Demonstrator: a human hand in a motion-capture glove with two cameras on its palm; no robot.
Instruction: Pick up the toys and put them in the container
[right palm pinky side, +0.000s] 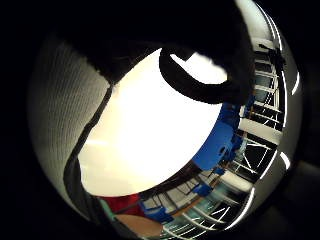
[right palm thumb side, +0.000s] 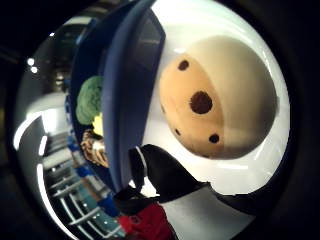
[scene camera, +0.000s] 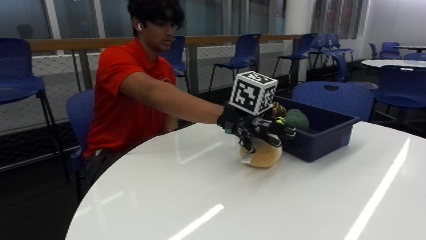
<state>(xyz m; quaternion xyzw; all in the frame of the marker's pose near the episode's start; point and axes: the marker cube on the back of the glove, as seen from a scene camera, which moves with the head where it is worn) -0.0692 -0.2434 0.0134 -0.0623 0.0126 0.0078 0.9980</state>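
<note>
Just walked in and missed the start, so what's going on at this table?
A person is clearing toys into a blue bin on the white table. The gloved right hand is over a tan cookie toy that sits on the table beside the bin. A green toy is already in the bin.

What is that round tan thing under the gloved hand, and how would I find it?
Start at the big white round table, then go to the dark blue plastic bin on its far side. Just in front of the bin, on the tabletop below the black-gloved right hand, sits a round tan soft toy with dark brown spots. Unlike the green toy, it lies outside the bin.
</note>
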